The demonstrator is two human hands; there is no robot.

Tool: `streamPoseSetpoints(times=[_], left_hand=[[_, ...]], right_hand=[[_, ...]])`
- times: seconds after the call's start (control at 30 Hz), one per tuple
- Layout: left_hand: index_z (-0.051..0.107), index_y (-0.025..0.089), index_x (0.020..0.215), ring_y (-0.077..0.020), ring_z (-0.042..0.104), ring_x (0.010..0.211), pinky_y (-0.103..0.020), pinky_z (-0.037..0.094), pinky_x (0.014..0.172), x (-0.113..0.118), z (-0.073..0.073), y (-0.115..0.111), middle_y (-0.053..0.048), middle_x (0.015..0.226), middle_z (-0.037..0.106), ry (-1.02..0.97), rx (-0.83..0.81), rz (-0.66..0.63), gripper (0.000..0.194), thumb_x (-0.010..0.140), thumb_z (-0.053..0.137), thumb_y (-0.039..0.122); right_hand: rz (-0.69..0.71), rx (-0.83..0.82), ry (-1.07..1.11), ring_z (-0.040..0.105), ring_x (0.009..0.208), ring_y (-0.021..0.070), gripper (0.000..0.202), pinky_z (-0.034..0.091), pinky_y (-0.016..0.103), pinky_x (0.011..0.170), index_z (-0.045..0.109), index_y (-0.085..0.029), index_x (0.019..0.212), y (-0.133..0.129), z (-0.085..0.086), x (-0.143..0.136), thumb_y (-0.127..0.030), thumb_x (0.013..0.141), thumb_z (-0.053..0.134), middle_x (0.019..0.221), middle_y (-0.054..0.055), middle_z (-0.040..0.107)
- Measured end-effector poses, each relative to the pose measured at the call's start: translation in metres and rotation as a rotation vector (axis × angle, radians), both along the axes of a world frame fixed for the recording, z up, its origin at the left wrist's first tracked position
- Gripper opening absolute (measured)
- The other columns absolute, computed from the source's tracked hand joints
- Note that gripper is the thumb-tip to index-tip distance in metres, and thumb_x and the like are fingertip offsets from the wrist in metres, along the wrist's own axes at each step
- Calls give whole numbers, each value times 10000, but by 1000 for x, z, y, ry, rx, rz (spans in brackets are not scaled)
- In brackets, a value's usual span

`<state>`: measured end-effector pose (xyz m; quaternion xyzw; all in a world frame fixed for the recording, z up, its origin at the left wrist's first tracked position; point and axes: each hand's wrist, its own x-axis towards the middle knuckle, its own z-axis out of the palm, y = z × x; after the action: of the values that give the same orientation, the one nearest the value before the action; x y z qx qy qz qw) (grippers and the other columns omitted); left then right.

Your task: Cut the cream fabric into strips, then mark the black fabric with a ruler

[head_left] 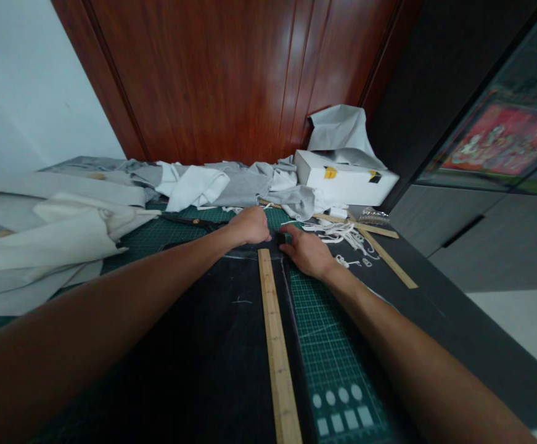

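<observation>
Black fabric (194,345) lies in front of me with white chalk lines and a small chalk mark on it. A wooden ruler (277,351) rests lengthwise on the fabric near its right edge. At the fabric's far end, my left hand (252,226) is closed on the cloth, its fingertips hidden beneath it. Just to the right, my right hand (312,251) has its thumb and forefinger around the dark cloth at the far right corner. A short dark stretch of fabric shows between both hands. Underneath is a green cutting mat (328,345).
Black-handled scissors (196,221) lie beyond my left forearm. Cream cloth (69,228) is heaped at left, grey and white scraps (235,182) along the back. At right are a white box (342,179), white cords (342,233) and crossed wooden strips (388,259).
</observation>
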<state>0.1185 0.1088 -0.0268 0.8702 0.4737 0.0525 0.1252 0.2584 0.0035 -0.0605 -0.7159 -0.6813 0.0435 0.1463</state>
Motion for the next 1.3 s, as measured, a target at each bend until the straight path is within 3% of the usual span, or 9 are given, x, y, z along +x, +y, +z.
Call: streamPoseSetpoints(times=[0.13,0.37,0.47,0.57,0.63,0.8,0.97,1.13,1.3], left_hand=[[745,159,919,-270,718,960,-300,523,766,2,0,-2,-117,938,758,50,56,36,216,764,799,300],[600,175,1301,-247,652,1115,-450,578,917,6,0,-5,-107,1295,626,90,92,-11,388,969,651,369],[621,161,1254,-239,658,1085,-440,572,914,5,-6,0,-101,1240,652,31,134,-103,340,965,651,337],[680,172,1086,-220,663,1030,-355,534,902,0,-13,5,-67,1078,706,-47,174,-224,190,907,625,138],[696,193,1019,-221,660,1026,-316,502,892,-5,-17,7,-62,1038,720,-90,196,-285,252,843,584,52],[682,169,1128,-242,667,1001,-315,475,877,-23,-19,6,-89,1058,730,-126,218,-297,290,843,630,179],[732,172,934,-226,680,882,-287,460,771,-30,-14,2,-64,936,753,-82,176,-327,159,782,695,198],[744,198,929,-196,677,867,-268,442,761,-35,-7,-18,-41,934,763,-45,170,-417,208,793,618,105],[762,204,971,-248,701,927,-312,461,790,-59,6,-36,-82,985,776,41,154,-414,185,870,612,242]], right_hand=[[83,7,-14,720,1148,283,339,532,367,967,688,-267,1331,-1,0,2,-283,1021,553,1245,69,775],[131,17,-32,689,1223,271,379,524,369,1027,682,-261,1372,0,-5,4,-278,1038,503,1349,52,724],[137,14,-40,694,1217,270,380,534,371,1015,680,-261,1374,0,-5,4,-275,1039,501,1348,58,724],[134,11,-46,702,1204,265,370,541,370,1003,689,-274,1360,0,-4,3,-275,1041,501,1326,58,738],[131,12,-48,702,1205,261,364,541,364,1002,693,-278,1354,0,-3,3,-280,1044,501,1325,54,739],[134,13,-53,703,1202,259,354,538,367,1003,699,-290,1343,0,-4,3,-284,1047,505,1318,54,743],[145,10,-60,698,1209,256,350,532,352,1005,710,-277,1329,0,-4,4,-264,1039,513,1320,60,742],[146,10,-72,721,1162,265,347,546,351,963,721,-288,1310,-1,-4,2,-267,1042,502,1291,63,758],[144,13,-80,714,1174,262,341,542,347,965,727,-289,1298,-1,-3,2,-270,1042,501,1297,56,755]])
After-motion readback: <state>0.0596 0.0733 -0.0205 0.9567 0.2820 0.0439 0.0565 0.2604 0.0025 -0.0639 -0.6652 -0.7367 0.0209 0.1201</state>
